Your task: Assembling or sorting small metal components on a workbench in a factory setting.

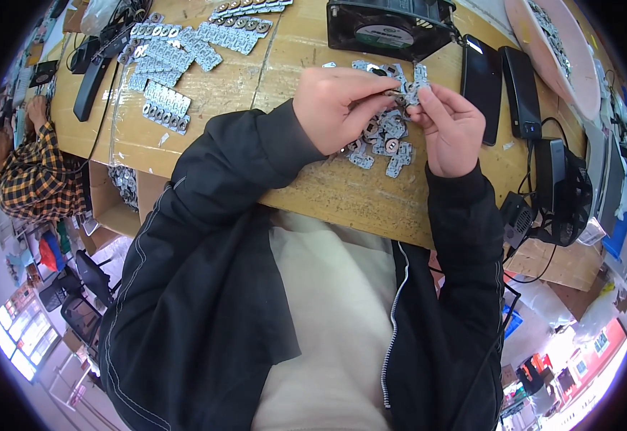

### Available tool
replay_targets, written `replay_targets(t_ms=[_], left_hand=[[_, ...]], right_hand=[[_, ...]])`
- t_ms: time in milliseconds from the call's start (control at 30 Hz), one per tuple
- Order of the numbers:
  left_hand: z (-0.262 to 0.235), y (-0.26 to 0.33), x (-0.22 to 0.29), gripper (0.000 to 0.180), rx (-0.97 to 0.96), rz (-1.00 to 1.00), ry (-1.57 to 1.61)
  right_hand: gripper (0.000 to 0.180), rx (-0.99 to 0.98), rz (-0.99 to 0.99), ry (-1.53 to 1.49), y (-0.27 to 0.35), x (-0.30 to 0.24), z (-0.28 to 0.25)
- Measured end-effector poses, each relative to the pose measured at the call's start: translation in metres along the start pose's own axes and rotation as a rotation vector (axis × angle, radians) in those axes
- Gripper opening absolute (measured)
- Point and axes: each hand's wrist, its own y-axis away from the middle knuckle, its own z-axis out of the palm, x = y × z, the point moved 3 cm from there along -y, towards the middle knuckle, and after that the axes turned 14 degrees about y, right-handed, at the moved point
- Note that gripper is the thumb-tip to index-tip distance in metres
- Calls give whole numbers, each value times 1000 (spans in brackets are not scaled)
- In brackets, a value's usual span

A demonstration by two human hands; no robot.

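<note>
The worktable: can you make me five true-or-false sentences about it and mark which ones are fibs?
1. The right hand holds a small grey part. True.
2. The fan is bright yellow. False: it is black.
3. Grey strips with round discs lie left of the left hand. True.
4. The black smartphone lies left of both hands. False: it lies right of them.
5. The big basin is pink. True.

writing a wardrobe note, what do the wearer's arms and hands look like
The left sleeve and right sleeve are long and black, with snug dark cuffs; pale stitching runs along the left one. The left hand and right hand are bare, without gloves.
</note>
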Motion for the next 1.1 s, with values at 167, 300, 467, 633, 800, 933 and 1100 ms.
replay_targets(t_ms=[167,300,467,633,800,933,1100], left_hand=[[5,6,-2,26,-30,137,-155],[5,6,-3,29,-58,162,-236],[5,7,-4,28,-52,151,-245],[4,7,-2,28,-14,142,-233],[5,7,-1,28,-69,191,-276],[4,5,-1,26,-92,210,-245],[0,2,0,19,-9,78,-73]], right_hand=[[20,-67,66,46,-4,5,1],[21,-72,38,72,-2,3,4],[21,-68,42,153,-2,2,5],[20,-76,35,163,-1,2,4],[19,-72,48,123,-2,2,3],[18,-21,52,102,1,0,5],[15,-6,54,111,1,-4,0]])
